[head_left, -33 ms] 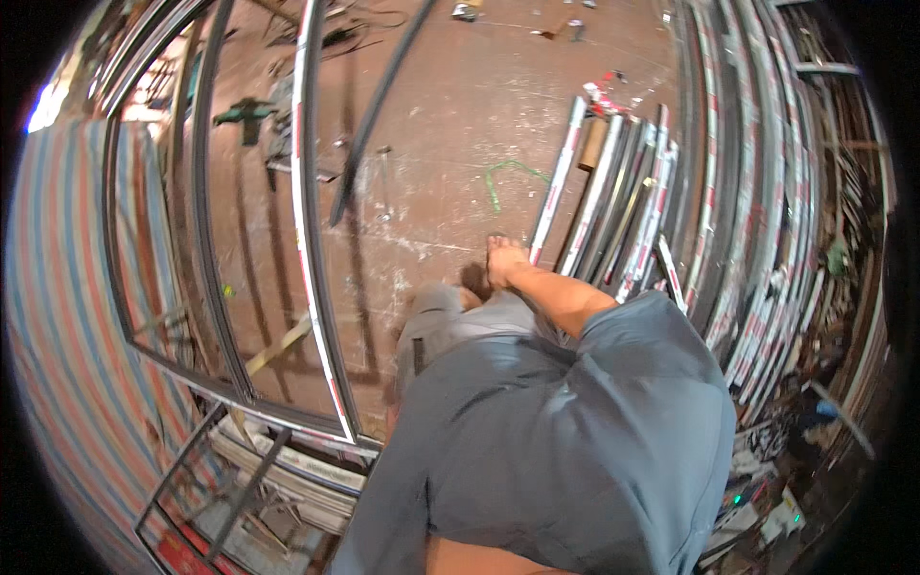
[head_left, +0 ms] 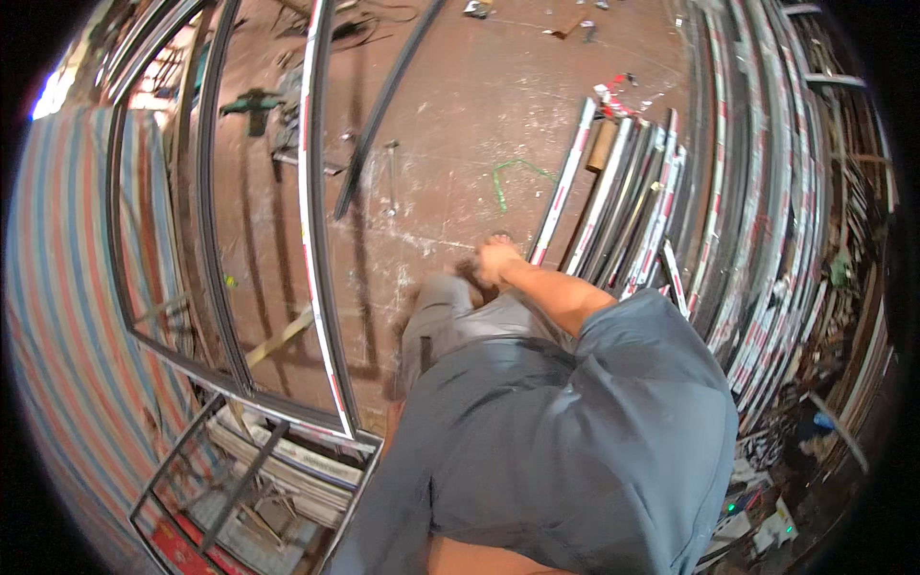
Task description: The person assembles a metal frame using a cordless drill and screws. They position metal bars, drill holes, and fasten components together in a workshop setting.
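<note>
My right hand (head_left: 494, 261) reaches forward and down, beyond the grey trousers (head_left: 436, 321). The bare right forearm (head_left: 561, 299) comes out of a short grey-blue sleeve (head_left: 642, 335). The fingers are blurred and turned away, so I cannot make out their pose or anything in them. The hand is low over the reddish-brown floor (head_left: 431, 182), close to the near end of a white-and-red wrapped metal profile (head_left: 563, 182), apart from it. My left hand is not in view.
Several wrapped profiles (head_left: 661, 206) lie along the right, beside longer stacked bars (head_left: 757, 192). A dark metal frame with a white strip (head_left: 311, 192) stands on the left, next to a striped sheet (head_left: 81, 287). A green strap (head_left: 498, 182) and a hammer-like tool (head_left: 391, 177) lie ahead.
The view has shifted slightly, so the floor items sit a little farther right. My right hand is now more blurred and seems to curl downward more.
</note>
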A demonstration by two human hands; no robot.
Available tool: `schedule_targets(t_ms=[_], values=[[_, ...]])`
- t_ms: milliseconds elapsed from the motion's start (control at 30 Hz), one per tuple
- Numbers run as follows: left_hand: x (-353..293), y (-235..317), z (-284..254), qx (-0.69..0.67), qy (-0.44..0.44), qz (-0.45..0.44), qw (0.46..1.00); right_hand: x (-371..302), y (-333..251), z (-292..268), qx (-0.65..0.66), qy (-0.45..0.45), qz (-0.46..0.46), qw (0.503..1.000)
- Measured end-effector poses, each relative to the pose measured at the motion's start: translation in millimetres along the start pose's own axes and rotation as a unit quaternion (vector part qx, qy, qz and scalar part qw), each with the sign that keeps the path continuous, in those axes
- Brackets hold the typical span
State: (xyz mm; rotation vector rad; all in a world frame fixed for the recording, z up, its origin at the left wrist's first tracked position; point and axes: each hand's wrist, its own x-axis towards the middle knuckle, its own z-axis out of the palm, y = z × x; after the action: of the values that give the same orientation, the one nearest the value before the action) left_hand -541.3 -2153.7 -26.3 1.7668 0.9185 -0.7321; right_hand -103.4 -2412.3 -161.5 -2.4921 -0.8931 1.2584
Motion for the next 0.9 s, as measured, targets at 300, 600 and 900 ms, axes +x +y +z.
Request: schedule_targets(t_ms=[300,600,900], values=[[6,-8,56,-0.09,-0.052,-0.014,0.994,62,-149,5,-0.069,-0.402,-0.176,0.896],[3,42,49,-0.017,-0.058,-0.039,0.997,63,-160,3,-0.099,-0.378,-0.11,0.914],[-5,39,37,0.044,-0.082,-0.069,0.993,91,-165,44,-0.012,-0.597,-0.114,0.794]])
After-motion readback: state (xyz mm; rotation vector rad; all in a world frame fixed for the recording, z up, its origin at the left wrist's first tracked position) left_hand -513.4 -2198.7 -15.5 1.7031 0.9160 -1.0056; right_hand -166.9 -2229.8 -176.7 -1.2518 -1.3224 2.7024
